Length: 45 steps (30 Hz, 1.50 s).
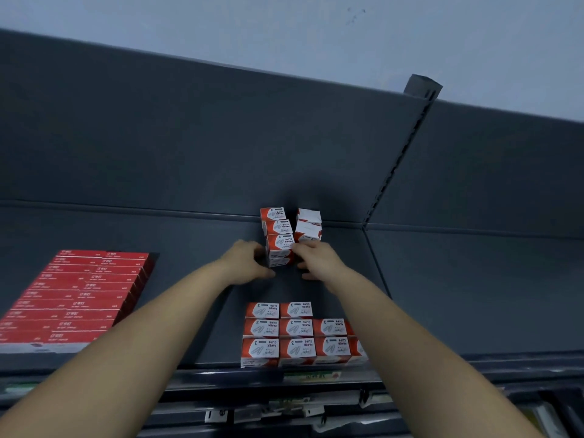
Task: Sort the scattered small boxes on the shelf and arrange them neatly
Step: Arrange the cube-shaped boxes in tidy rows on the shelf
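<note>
Small red-and-white paper clip boxes lie on a dark grey shelf (196,241). At the back stand a row of three boxes (278,230) and, beside it on the right, two tilted boxes (309,225). My left hand (245,262) and my right hand (316,259) press the two sides of the nearest box of the row (280,249). A neat block of several boxes (297,335) sits at the shelf's front edge, below my hands.
A flat stack of long red boxes (79,295) fills the shelf's left front. A slotted upright post (401,147) divides the back panel, with another shelf bay (480,279) to its right. Price-tag rails (309,376) run along the front edge.
</note>
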Each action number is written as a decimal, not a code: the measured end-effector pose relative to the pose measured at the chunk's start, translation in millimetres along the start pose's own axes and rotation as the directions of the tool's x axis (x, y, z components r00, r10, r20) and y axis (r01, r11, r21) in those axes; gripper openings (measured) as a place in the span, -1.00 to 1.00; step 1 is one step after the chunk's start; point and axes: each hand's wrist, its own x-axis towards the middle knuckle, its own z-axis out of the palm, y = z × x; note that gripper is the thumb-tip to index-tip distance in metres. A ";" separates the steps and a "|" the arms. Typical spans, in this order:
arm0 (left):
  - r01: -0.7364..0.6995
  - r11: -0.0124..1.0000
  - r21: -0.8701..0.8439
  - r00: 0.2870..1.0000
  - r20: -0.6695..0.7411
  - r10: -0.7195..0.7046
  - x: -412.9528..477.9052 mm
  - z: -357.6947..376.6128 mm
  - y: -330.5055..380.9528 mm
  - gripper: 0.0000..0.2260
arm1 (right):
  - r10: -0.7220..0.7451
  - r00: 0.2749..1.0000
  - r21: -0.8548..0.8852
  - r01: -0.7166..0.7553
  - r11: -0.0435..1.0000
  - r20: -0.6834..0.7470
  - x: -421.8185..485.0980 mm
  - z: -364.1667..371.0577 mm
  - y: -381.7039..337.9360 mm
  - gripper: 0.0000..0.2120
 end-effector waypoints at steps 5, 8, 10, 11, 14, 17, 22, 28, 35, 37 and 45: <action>-0.046 0.998 0.038 0.994 -0.096 0.049 1.1 8.0 1.2 -0.58 | -0.096 0.995 -0.008 0.096 0.995 -0.026 2.3 11.0 3.2 -0.88; -0.107 0.993 -0.038 0.989 -0.103 0.103 -3.3 6.9 -1.1 -0.63 | -0.073 0.997 0.108 0.070 0.992 0.025 0.7 6.6 7.3 -0.92; -0.151 0.981 -0.121 0.985 -0.105 0.138 -8.9 4.8 -0.8 -0.63 | -0.055 0.996 0.168 0.042 0.985 0.071 -2.9 -1.1 6.8 -0.89; -0.171 0.970 -0.170 0.981 -0.117 0.153 -12.1 3.7 0.4 -0.63 | -0.046 0.994 0.205 0.026 0.978 0.096 -4.7 -5.7 6.5 -0.84; -0.199 0.893 -0.403 0.976 -0.163 0.144 -19.9 0.6 7.5 -0.66 | -0.042 0.989 0.373 -0.013 0.928 0.140 -9.6 -19.7 7.0 -0.71; -0.189 0.723 -0.665 0.980 -0.168 0.103 -25.2 -1.2 17.5 -0.68 | -0.033 0.994 0.631 -0.040 0.775 0.103 -13.1 -34.9 8.2 -0.72; -0.214 0.600 -0.771 0.976 -0.141 0.166 -31.6 -5.4 35.7 -0.64 | -0.063 0.996 0.852 -0.026 0.523 0.069 -24.5 -64.7 3.4 -0.80; -0.195 0.504 -0.842 0.968 -0.083 0.235 -38.5 -6.4 50.6 -0.64 | -0.123 0.992 0.694 0.065 0.717 0.035 -39.4 -87.0 5.8 -0.79; -0.150 0.454 -0.878 0.952 -0.005 0.306 -44.5 0.6 59.1 -0.63 | -0.215 0.975 0.454 0.164 0.876 0.062 -50.7 -94.8 6.5 -0.75; -0.156 0.442 -0.883 0.951 -0.014 0.308 -46.7 1.7 62.7 -0.64 | -0.229 0.971 0.452 0.175 0.875 0.068 -52.9 -96.7 5.2 -0.75; -0.163 0.409 -0.898 0.957 -0.044 0.286 -55.4 5.4 74.0 -0.63 | -0.207 0.974 0.609 0.113 0.785 0.086 -57.6 -106.3 6.8 -0.78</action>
